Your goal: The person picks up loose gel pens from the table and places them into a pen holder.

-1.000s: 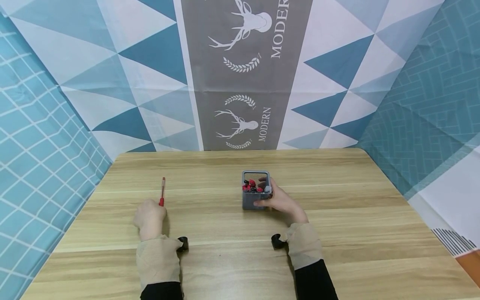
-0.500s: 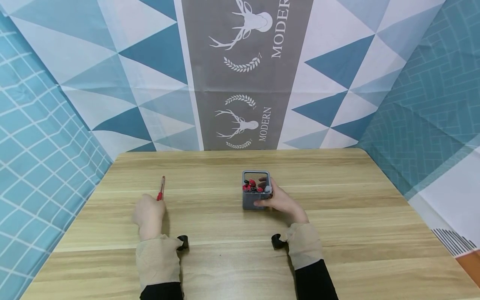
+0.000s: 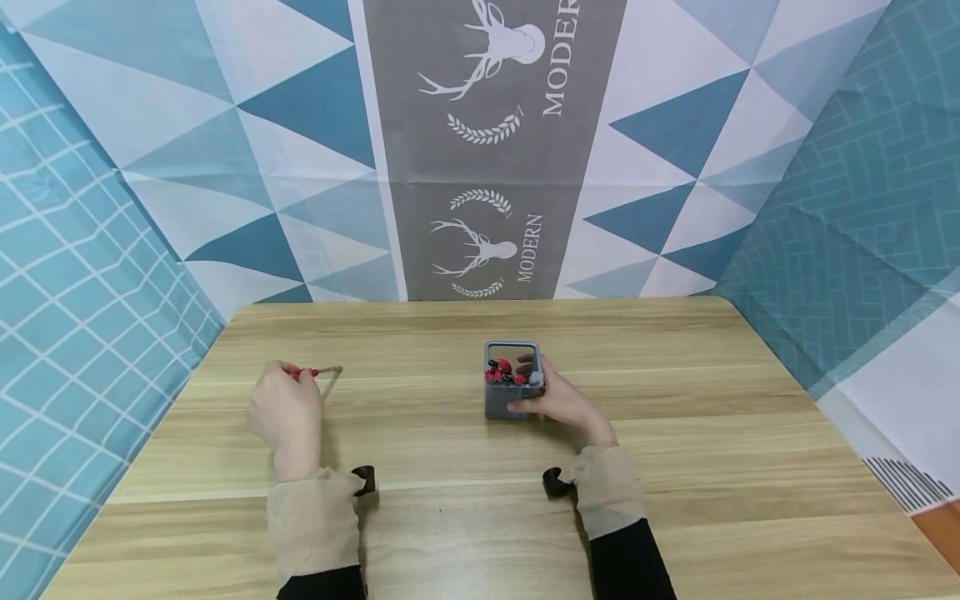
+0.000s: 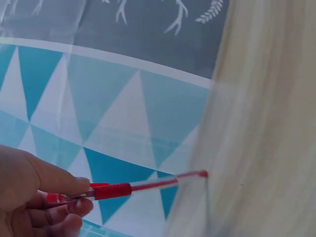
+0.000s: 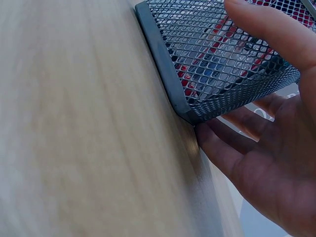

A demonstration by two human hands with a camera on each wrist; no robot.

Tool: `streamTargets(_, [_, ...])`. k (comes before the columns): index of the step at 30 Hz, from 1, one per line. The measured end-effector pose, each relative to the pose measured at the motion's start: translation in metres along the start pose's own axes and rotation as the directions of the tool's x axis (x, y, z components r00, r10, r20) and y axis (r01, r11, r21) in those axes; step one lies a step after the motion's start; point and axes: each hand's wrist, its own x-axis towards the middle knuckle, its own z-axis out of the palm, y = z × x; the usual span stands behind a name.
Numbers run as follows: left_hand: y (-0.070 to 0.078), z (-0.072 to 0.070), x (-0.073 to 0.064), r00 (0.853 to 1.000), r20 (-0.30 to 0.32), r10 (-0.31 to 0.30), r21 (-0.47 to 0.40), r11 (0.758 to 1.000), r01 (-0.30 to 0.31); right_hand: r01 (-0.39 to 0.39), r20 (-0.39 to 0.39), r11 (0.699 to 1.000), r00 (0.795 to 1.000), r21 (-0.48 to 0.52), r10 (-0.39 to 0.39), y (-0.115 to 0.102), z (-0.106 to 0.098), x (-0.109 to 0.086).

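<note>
A red pen (image 4: 113, 191) with a clear barrel is pinched between the thumb and fingers of my left hand (image 3: 288, 417), at the left of the table. Its clear end points right, and in the left wrist view the red tip is close to the wood; I cannot tell if it touches. My right hand (image 3: 564, 404) grips a dark mesh pen holder (image 5: 212, 54) from its right side, thumb in front and fingers behind. The holder stands upright on the table, with several red and black pens (image 3: 504, 372) inside it.
The wooden table (image 3: 435, 500) reaches back to a patterned cloth backdrop (image 3: 480, 150). Blue cloth (image 3: 90, 317) hangs along the left side. A black strap end (image 3: 365, 480) sticks out from the left wrist, another black strap end (image 3: 557, 483) from the right.
My left hand has risen with the pen and shifted slightly forward. The pen has turned from pointing away to pointing right. The right hand and the holder have stayed in place.
</note>
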Motion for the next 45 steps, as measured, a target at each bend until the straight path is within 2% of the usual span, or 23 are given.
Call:
streamTargets(6, [0.012,-0.007,-0.002,0.997,-0.051,0.05,-0.007,0.999,-0.051,-0.003,-0.003,1.0,1.0,-0.008,0.003,-0.001,0.0,-0.001])
streamTargets(11, [0.022,-0.011,-0.005,0.99,-0.07,0.118,-0.044,0.992,-0.122,-0.005,-0.004,1.0,1.0,-0.011,0.005,-0.001,0.0,-0.002])
streamTargets(20, [0.04,-0.017,-0.014,0.97,-0.027,0.24,-0.169,0.956,-0.241,-0.007,-0.011,1.0,1.0,0.0,0.007,0.004,-0.001,0.002])
streamTargets(25, [0.05,-0.022,-0.019,0.945,0.002,0.326,-0.194,0.928,-0.319,0.01,-0.017,1.0,1.0,0.001,-0.01,0.025,-0.001,0.011])
streamTargets(31, [0.061,-0.027,-0.026,0.907,0.002,0.421,-0.207,0.888,-0.411,0.029,-0.032,0.999,0.999,-0.015,-0.03,0.03,-0.001,0.013])
streamTargets(34, [0.068,-0.03,-0.031,0.882,-0.013,0.471,-0.236,0.856,-0.46,0.03,-0.036,0.999,0.999,-0.018,-0.031,0.03,-0.001,0.013])
streamTargets(37, [0.075,-0.033,-0.038,0.843,-0.034,0.537,-0.266,0.808,-0.525,0.026,-0.037,1.0,0.999,-0.016,-0.027,0.03,-0.001,0.013])
streamTargets(45, [0.094,-0.036,-0.056,0.69,-0.108,0.716,-0.3,0.638,-0.709,0.033,-0.019,0.999,0.999,-0.021,-0.034,0.03,-0.001,0.013])
